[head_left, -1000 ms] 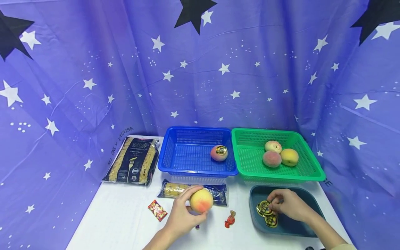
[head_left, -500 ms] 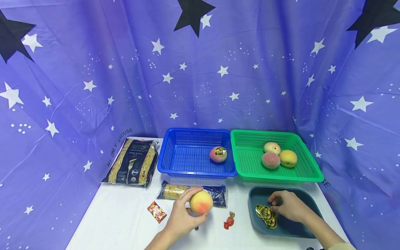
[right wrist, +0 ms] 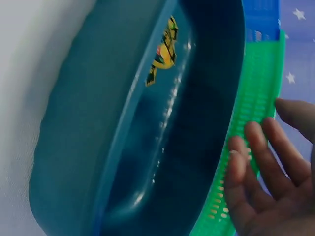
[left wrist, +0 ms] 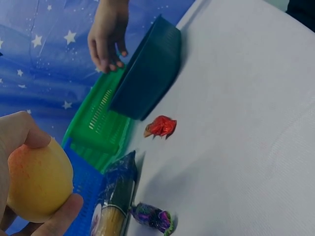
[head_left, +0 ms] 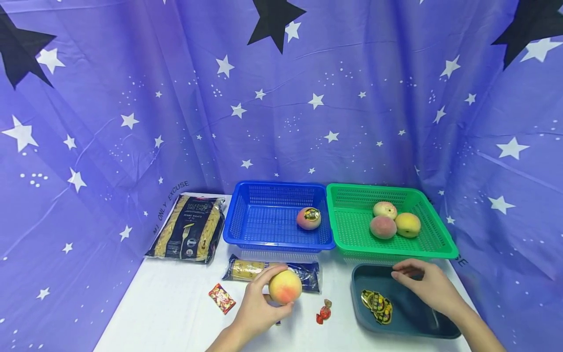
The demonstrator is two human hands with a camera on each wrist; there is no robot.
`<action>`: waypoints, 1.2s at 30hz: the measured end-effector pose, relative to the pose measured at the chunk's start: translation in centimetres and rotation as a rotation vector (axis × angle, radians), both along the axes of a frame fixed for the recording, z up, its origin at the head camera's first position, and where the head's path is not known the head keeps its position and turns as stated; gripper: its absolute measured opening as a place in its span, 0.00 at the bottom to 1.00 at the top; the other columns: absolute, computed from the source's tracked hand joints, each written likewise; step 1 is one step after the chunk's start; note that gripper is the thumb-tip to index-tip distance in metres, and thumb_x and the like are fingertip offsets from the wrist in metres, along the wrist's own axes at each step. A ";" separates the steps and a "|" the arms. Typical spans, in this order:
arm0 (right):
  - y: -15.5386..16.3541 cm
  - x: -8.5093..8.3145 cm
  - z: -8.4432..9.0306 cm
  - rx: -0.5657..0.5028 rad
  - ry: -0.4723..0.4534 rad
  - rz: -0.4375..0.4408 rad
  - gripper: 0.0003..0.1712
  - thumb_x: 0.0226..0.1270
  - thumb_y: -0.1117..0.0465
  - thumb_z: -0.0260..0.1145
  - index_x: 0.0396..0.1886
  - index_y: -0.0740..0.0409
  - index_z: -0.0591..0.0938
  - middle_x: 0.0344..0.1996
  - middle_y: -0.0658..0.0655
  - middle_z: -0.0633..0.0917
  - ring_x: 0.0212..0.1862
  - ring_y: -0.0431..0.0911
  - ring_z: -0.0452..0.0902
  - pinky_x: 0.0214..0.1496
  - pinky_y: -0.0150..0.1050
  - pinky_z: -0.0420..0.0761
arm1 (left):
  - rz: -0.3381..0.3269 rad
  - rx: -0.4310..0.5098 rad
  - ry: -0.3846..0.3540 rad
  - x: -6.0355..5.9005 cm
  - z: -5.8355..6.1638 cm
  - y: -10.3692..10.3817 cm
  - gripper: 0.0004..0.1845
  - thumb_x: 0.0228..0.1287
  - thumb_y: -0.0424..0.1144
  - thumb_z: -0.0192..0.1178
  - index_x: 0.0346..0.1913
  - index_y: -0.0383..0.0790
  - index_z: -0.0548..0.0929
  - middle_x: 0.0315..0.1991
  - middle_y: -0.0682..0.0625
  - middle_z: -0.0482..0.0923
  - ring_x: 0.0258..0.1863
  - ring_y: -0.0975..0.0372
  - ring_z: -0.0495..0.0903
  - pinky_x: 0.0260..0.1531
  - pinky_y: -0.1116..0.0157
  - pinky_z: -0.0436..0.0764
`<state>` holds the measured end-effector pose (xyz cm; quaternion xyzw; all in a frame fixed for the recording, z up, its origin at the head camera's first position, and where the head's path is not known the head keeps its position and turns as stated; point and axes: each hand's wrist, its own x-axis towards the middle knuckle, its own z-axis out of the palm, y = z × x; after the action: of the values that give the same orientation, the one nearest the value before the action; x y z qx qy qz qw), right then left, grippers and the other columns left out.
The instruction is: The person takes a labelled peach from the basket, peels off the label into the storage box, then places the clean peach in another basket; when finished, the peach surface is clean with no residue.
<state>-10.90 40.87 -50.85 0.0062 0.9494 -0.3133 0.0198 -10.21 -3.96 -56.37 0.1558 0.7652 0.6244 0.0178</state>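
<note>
In the head view my left hand (head_left: 259,305) grips a yellow peach (head_left: 285,287) with a red blush, held above the table near a long pasta packet (head_left: 246,269). The left wrist view shows the same peach (left wrist: 42,182) between thumb and fingers. My right hand (head_left: 433,286) hovers over the dark teal tray (head_left: 413,326), fingers loosely bent and holding nothing. Gold-and-black stickers (head_left: 377,306) lie overlapping at the tray's left side. In the right wrist view the right hand (right wrist: 275,177) is apart from the stickers (right wrist: 165,51).
A blue basket (head_left: 264,215) holds one stickered peach (head_left: 309,218). Beside it, a green basket (head_left: 352,230) holds 3 peaches (head_left: 383,227). A penne bag (head_left: 189,227) lies at the left. A red candy packet (head_left: 222,298), a red wrapped candy (head_left: 324,312) and a purple candy (left wrist: 151,218) are on the table.
My right hand has let go of the stickers and moved up and right, away from them. The stickers stay in the tray. My left hand keeps the peach in nearly the same place.
</note>
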 end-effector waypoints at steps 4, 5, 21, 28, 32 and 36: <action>0.9 0.2 0.2 -0.002 0.166 -0.152 0.17 0.78 0.47 0.76 0.53 0.53 0.91 0.40 0.43 0.91 0.39 0.24 0.78 0.36 0.27 0.81 | -0.001 -0.001 -0.004 0.0 -0.1 0.0 0.47 0.49 0.28 0.85 0.72 0.63 0.82 0.76 0.51 0.79 0.71 0.53 0.81 0.50 0.65 0.93; 1.2 0.1 0.2 -0.010 0.208 -0.206 0.18 0.78 0.47 0.76 0.54 0.54 0.91 0.39 0.39 0.89 0.38 0.22 0.77 0.36 0.25 0.79 | -0.001 -0.001 -0.005 0.0 -0.1 0.0 0.46 0.49 0.28 0.85 0.72 0.63 0.82 0.76 0.50 0.79 0.71 0.53 0.81 0.49 0.65 0.94; 7.2 -2.3 -0.6 -0.428 -0.057 -0.683 0.61 0.81 0.40 0.68 0.92 0.67 0.44 0.89 0.73 0.52 0.81 0.61 0.63 0.87 0.47 0.70 | -0.019 0.021 -0.009 0.2 0.1 0.3 0.46 0.50 0.29 0.84 0.72 0.64 0.82 0.74 0.53 0.80 0.68 0.55 0.83 0.46 0.64 0.94; 8.9 -3.4 -1.6 -0.752 -0.192 -0.749 0.64 0.81 0.39 0.69 0.93 0.55 0.37 0.93 0.58 0.42 0.92 0.56 0.48 0.92 0.46 0.60 | -0.033 0.020 -0.005 0.3 0.1 0.8 0.46 0.50 0.28 0.84 0.72 0.63 0.82 0.74 0.53 0.80 0.67 0.55 0.83 0.46 0.64 0.94; 9.4 -3.5 -2.3 -0.811 -0.250 -0.705 0.63 0.82 0.37 0.67 0.93 0.53 0.36 0.92 0.53 0.42 0.92 0.60 0.40 0.93 0.55 0.50 | -0.054 0.017 0.012 0.0 0.3 1.4 0.46 0.51 0.29 0.84 0.73 0.64 0.82 0.73 0.54 0.80 0.66 0.56 0.83 0.47 0.65 0.94; 9.7 -3.6 -2.7 -0.875 -0.288 -0.677 0.65 0.83 0.38 0.66 0.91 0.52 0.28 0.92 0.50 0.39 0.93 0.51 0.38 0.93 0.52 0.53 | -0.078 -0.005 0.074 -0.7 0.8 2.7 0.45 0.51 0.31 0.84 0.73 0.65 0.82 0.72 0.56 0.81 0.65 0.58 0.84 0.49 0.66 0.93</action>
<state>-14.45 50.62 -53.59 0.3438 0.6640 -0.6622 0.0484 -10.94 -1.29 -55.56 0.2085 0.7604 0.6149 0.0141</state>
